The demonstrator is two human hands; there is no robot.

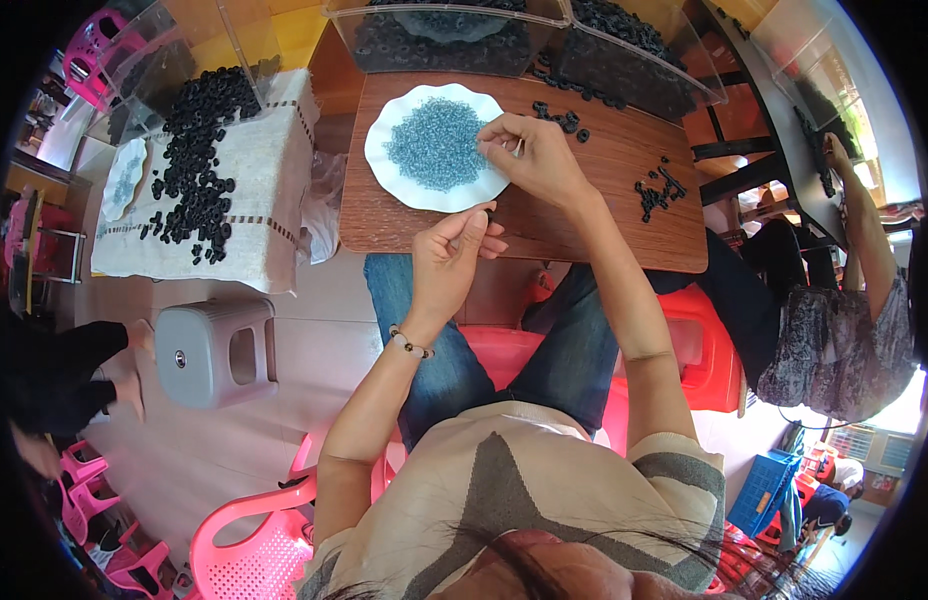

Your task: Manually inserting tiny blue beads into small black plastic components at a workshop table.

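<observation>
One black piece [490, 211] sits pinched in half-curled left hand [450, 248], upper centre of frame; right hand [539, 160] pinched at bluish beads [434, 143], catch unclear. White plate [380, 152] heaped, black rings [571, 124] loose nearby: much seems left, finished share unclear.

right fingers [506, 128] at beads [434, 145] on white plate [377, 150]

Right grip [536, 158] beyond left grip [448, 252]
</observation>
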